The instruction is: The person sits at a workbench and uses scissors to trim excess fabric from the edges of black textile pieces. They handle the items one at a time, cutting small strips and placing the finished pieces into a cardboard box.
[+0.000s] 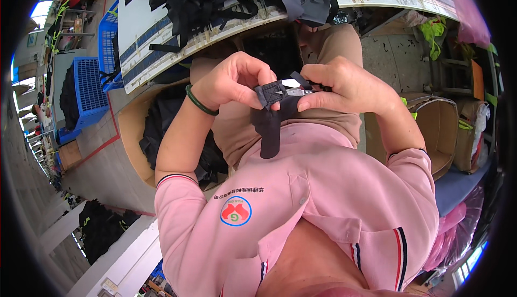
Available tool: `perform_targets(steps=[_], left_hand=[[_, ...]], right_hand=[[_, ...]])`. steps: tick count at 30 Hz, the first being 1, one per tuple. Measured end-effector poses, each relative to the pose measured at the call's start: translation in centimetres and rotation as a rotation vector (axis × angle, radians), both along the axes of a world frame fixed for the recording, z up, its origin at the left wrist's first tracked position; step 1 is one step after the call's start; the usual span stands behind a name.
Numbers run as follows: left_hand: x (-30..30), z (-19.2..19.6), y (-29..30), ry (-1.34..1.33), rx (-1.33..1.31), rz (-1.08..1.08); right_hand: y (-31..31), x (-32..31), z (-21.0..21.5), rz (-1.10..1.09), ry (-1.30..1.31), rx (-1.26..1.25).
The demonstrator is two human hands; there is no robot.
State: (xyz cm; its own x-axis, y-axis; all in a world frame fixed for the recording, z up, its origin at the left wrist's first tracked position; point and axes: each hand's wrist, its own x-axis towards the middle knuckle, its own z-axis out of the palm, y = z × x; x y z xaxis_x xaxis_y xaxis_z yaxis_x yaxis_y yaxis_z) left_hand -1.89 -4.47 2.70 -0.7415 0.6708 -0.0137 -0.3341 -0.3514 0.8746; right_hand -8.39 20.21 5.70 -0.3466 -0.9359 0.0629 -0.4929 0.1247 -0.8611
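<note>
Above my lap, my left hand pinches a black fabric piece with stitched layers at its end. A wider black strip of it hangs down toward my shirt. My right hand is closed around small metal thread snips, their blades pointing left and touching or nearly touching the edge of the stitched end. A short black tab sticks up beside the blades; I cannot tell whether it belongs to the fabric or the snips.
A worktable ahead bears a heap of black fabric pieces. Beside my left leg a cardboard box holds black fabric. Another cardboard box stands at right. Blue plastic crates are at the far left.
</note>
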Motion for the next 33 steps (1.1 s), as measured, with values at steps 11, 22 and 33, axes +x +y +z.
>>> perform_targets(steps=[11, 22, 33], left_hand=[[-0.3, 0.6, 0.2, -0.147, -0.091, -0.139], [-0.4, 0.8, 0.3, -0.142, -0.161, -0.202], [-0.2, 0.4, 0.6, -0.108, -0.174, -0.214]], right_hand=[[-0.6, 0.3, 0.0, 0.049, 0.147, 0.002], [-1.0, 0.3, 0.1, 0.117, 0.113, 0.037], [-0.6, 0.3, -1.4, 0.098, 0.014, -0.007]])
